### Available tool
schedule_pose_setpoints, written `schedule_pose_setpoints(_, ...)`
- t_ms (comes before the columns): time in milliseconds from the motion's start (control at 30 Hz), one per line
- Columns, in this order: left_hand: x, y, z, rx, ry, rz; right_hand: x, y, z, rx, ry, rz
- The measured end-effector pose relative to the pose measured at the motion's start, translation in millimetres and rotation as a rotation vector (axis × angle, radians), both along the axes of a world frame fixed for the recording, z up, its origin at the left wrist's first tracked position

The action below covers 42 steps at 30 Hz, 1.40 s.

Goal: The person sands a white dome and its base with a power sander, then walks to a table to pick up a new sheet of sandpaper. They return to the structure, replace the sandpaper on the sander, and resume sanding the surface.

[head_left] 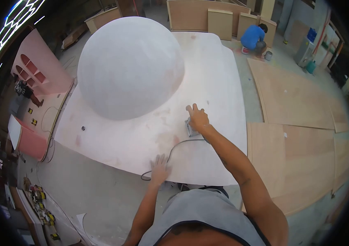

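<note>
My right hand [199, 118] grips a small electric sander [189, 128] from above, on a broad white panel [219, 164] coated with pale dust. My left hand [160, 169] lies with spread fingers on the panel's near edge, holding nothing. A dark power cord [187, 141] curves across the surface from near my right wrist, and loops beside my left hand. Beyond both hands a large white dome [131, 67] rises from the panel. Faint pinkish and grey patches mark the surface around the sander.
Flat wooden panels [293, 156] lie on the floor at right. A person in a blue shirt [253, 37] crouches at the back right. Another person [27, 91] stands by a pink arched structure [45, 61] at left. Several yellow-and-black tools [39, 194] sit lower left.
</note>
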<state>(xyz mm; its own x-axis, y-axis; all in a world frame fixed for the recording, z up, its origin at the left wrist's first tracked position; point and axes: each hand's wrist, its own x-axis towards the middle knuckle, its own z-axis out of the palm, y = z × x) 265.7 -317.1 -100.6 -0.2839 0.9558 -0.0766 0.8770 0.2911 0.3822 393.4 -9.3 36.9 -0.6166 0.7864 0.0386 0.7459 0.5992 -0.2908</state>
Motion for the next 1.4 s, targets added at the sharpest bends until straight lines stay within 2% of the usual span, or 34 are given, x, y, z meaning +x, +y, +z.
schedule_pose_setpoints(33,18,-16,5,0.069,-0.021,0.092,-2,5,-2,-0.018,0.004,0.009)
schedule_pose_setpoints(233,83,-42,0,0.235,0.070,0.201,-6,11,-16,-0.026,-0.036,0.077)
schedule_pose_setpoints(367,122,-48,8,0.257,0.074,0.281,0,13,-22,-0.004,-0.046,0.073)
schedule_pose_setpoints(433,149,-59,21,0.172,-0.183,0.424,9,12,-23,-0.059,-0.028,0.067)
schedule_pose_setpoints(533,202,-74,27,0.261,-0.179,0.484,20,11,-14,-0.129,-0.002,0.059)
schedule_pose_setpoints(567,220,-81,20,0.260,-0.176,0.498,24,12,-12,-0.147,0.006,0.055)
schedule_pose_setpoints(633,256,-112,-10,0.253,-0.133,0.672,28,16,-11,-0.137,0.030,0.062)
schedule_pose_setpoints(700,285,-159,-61,0.254,-0.415,0.812,22,22,-23,-0.139,0.048,0.078)
schedule_pose_setpoints(733,302,-190,-88,0.112,-0.484,0.863,12,34,-42,-0.075,0.025,0.133)
schedule_pose_setpoints(767,320,-202,-80,-0.031,-0.556,0.911,10,38,-44,-0.011,0.003,0.188)
schedule_pose_setpoints(800,336,-220,-70,-0.036,-0.559,0.936,8,43,-48,-0.021,-0.003,0.211)
schedule_pose_setpoints(967,387,-266,-67,-0.198,-0.533,0.841,18,47,-27,-0.328,0.136,0.075)
schedule_pose_setpoints(1167,398,-306,-71,-0.377,-0.499,0.651,24,51,-32,-0.282,0.197,0.093)
schedule_pose_setpoints(1333,379,-330,-95,-0.459,-0.466,0.526,27,53,-39,-0.177,0.188,0.164)
schedule_pose_setpoints(1400,365,-357,-142,-0.461,-0.471,0.513,29,51,-38,-0.169,0.165,0.166)
